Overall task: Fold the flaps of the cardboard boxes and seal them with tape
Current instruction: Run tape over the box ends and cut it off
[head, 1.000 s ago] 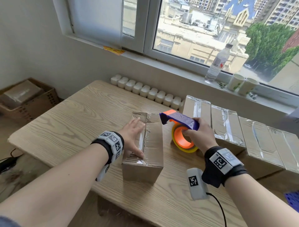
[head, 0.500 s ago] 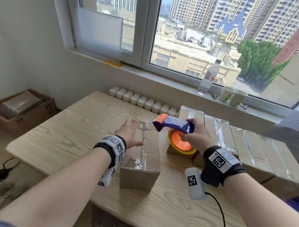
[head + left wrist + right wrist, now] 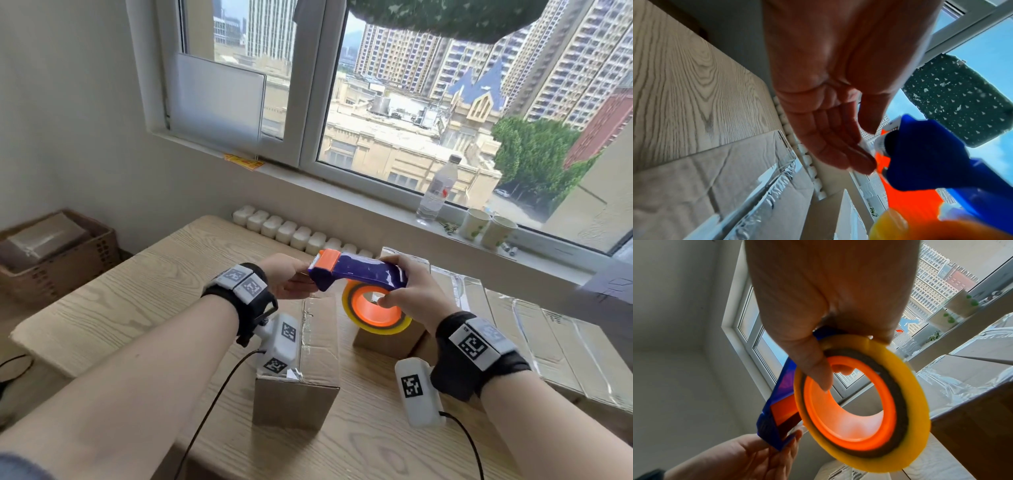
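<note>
Cardboard box [image 3: 310, 346] lies at 6 o'clock below the tape dispenser [image 3: 359, 277] (right hand [image 3: 407, 291] grips it); left hand [image 3: 291, 277], fingers straight, touches its cutter end.

The desk [image 3: 120, 301] is pale wood with a bold, matt grain. The cardboard box [image 3: 310, 346] is dull brown, its top seam covered by glossy, wrinkled clear tape [image 3: 764, 191]. The tape dispenser [image 3: 359, 275] is smooth, shiny blue plastic with an orange plastic hub, carrying a yellowish translucent tape roll [image 3: 906, 392]; the water bottle [image 3: 436, 190] is clear plastic.
</note>
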Available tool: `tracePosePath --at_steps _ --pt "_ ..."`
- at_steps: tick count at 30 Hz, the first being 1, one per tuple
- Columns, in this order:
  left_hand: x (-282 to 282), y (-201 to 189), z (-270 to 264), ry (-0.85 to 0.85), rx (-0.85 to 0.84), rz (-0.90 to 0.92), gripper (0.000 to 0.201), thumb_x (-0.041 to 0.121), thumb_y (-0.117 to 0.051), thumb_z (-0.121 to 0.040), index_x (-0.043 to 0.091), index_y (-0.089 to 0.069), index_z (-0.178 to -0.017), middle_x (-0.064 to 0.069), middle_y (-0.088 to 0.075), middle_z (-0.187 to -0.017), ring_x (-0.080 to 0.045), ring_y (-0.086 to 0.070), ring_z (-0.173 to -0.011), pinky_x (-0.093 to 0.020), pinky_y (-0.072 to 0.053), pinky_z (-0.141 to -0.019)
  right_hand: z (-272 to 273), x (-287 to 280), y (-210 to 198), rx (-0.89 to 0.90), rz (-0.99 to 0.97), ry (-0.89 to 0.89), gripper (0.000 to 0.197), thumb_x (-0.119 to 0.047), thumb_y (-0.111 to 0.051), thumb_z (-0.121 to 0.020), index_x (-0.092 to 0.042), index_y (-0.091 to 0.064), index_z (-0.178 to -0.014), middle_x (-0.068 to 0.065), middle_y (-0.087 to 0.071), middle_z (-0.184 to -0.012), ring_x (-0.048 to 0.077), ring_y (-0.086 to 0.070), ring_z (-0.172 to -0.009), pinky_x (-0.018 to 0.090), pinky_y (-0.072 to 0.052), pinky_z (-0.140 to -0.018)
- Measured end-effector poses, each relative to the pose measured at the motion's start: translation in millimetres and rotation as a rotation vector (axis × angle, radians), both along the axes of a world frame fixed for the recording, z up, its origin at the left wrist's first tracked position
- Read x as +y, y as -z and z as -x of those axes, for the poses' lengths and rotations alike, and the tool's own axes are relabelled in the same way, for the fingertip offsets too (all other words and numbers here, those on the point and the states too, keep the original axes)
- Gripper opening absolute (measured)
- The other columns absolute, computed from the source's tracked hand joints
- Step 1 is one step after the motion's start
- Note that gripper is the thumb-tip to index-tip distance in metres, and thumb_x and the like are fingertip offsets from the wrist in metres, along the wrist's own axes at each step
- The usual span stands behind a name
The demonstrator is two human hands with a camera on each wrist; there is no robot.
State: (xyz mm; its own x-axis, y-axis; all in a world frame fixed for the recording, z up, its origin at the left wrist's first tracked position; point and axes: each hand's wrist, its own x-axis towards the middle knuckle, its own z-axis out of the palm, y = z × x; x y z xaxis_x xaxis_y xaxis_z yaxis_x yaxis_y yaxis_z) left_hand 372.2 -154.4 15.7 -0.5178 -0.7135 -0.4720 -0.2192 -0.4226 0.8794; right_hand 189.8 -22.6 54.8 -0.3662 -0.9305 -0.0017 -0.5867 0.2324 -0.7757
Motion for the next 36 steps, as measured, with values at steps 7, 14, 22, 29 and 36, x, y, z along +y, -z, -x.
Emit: tracePosePath --at_steps 7,14,22,29,36 --pt "-0.6 -6.1 -3.3 -0.076 0.04 -0.078 0.008 -0.006 -0.058 -0.088 -0.003 -0.058 -0.081 -0.012 -0.062 -0.065 -0.01 -0.061 -0.04 -0.017 -0.051 -0.041 -8.5 -2.8 -3.3 0.019 0.013 0.003 0.067 0.014 -0.07 -0.064 -0.017 -0.054 -0.121 -0.004 -0.055 -0.096 0.011 -0.052 -0.082 0.017 -0.041 -0.063" --pt "-2.5 -6.0 -7.7 -0.068 -0.013 -0.065 0.015 0.002 -0.061 -0.088 -0.001 -0.055 -0.075 -0.005 -0.06 -0.044 -0.008 -0.057 -0.036 -0.016 -0.051 -0.04 -15.7 -6.9 -6.1 0.04 0.003 0.009 0.068 0.014 -0.071 -0.063 -0.016 -0.055 -0.122 -0.002 -0.056 -0.1 0.011 -0.053 -0.083 0.016 -0.04 -0.063" --pt "-9.7 -6.0 -24.0 -0.089 -0.062 -0.029 0.019 -0.001 -0.053 -0.092 0.0 -0.057 -0.073 -0.007 -0.06 -0.054 -0.01 -0.059 -0.041 -0.021 -0.053 -0.042 -37.1 -9.6 -9.2 0.128 -0.038 0.008 0.066 0.007 -0.074 -0.063 -0.018 -0.053 -0.121 -0.008 -0.055 -0.091 0.003 -0.051 -0.075 0.013 -0.039 -0.059" --pt "-8.3 0.0 -31.0 -0.002 -0.147 0.204 0.025 0.003 -0.053 -0.089 0.011 -0.052 -0.066 0.006 -0.047 -0.034 -0.001 -0.044 -0.029 -0.017 -0.046 -0.043 -60.8 -5.3 -10.6 0.44 -0.123 -0.027 0.077 -0.026 -0.079 -0.062 -0.036 -0.044 -0.13 -0.006 -0.061 -0.1 0.017 -0.059 -0.088 0.031 -0.05 -0.079" --pt "2.3 1.8 -55.5 -0.049 -0.144 0.226 0.019 0.003 -0.05 -0.092 0.011 -0.052 -0.075 -0.002 -0.051 -0.059 -0.01 -0.046 -0.051 -0.022 -0.045 -0.053 -67.3 -2.2 -13.3 0.356 -0.034 -0.129 0.071 -0.015 -0.078 -0.064 -0.039 -0.054 -0.126 -0.012 -0.061 -0.1 0.013 -0.056 -0.09 0.025 -0.043 -0.082"
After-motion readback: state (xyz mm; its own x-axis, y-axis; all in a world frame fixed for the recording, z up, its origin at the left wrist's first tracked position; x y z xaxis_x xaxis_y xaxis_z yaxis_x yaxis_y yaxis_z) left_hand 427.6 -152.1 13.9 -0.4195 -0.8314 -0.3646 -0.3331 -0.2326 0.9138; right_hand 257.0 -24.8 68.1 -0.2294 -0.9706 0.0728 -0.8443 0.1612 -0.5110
